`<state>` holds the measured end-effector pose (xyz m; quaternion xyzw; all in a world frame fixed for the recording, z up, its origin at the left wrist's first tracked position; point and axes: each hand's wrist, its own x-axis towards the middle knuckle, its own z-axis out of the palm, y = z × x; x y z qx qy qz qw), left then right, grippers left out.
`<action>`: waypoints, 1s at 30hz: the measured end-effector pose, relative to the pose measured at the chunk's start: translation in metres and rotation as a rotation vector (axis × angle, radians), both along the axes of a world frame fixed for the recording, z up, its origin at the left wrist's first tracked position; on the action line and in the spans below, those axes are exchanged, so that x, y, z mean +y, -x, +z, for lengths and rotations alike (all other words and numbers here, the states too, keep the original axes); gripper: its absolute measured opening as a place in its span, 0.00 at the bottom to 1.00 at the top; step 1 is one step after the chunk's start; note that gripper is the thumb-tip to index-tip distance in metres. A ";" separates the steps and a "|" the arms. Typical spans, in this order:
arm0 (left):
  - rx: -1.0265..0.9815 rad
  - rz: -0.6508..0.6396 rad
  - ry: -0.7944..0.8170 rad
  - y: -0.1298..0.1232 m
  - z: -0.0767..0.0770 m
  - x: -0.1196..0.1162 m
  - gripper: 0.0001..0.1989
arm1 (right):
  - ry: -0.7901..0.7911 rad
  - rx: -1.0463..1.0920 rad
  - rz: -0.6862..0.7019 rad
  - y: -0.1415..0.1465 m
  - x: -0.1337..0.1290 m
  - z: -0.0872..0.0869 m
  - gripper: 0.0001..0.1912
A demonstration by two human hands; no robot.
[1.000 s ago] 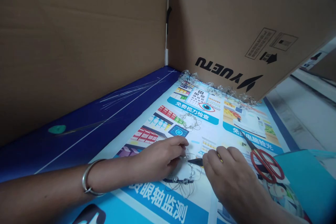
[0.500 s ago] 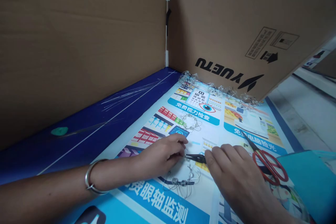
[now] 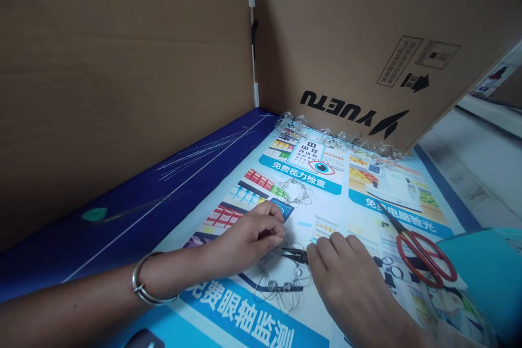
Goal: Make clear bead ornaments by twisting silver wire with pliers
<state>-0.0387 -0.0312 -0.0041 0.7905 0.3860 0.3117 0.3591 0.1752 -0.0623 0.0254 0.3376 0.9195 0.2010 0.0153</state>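
A silver bangle (image 3: 141, 286) circled the left wrist. The left hand (image 3: 248, 242) was curled, its fingertips (image 3: 280, 231) pressed together just above the beaded wire piece (image 3: 281, 288), though any strand between them was too fine to make out. Beside them sat the nose of small black pliers (image 3: 294, 254), held by the right hand (image 3: 346, 277), its fingers closed over the handles. Red-handled scissors (image 3: 424, 258) lay further right on the printed poster (image 3: 299, 176). A slip of the pliers could nip those fingertips or snag and kink the loose wire loops, and stray wire ends could prick skin.
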 end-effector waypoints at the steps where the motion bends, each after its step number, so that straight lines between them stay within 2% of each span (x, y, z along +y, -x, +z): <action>1: 0.004 0.006 0.008 0.000 0.000 0.000 0.07 | 0.000 0.010 -0.001 0.000 0.000 -0.001 0.09; 8: 0.081 0.022 0.017 0.000 -0.002 0.000 0.07 | -0.013 0.042 -0.017 0.000 0.002 -0.011 0.10; 17: 0.046 0.038 0.044 0.001 -0.004 0.002 0.05 | 0.030 0.143 -0.046 -0.001 0.001 -0.016 0.07; 21: 0.035 0.051 0.085 0.002 -0.006 0.003 0.05 | 0.118 0.236 -0.113 -0.001 0.002 -0.016 0.03; 26: 0.020 0.033 0.090 0.003 -0.006 0.003 0.06 | 0.235 0.387 -0.204 -0.004 0.004 -0.016 0.06; 30: 0.032 0.033 0.081 0.003 -0.003 0.003 0.05 | 0.452 0.449 -0.308 -0.005 0.009 -0.011 0.07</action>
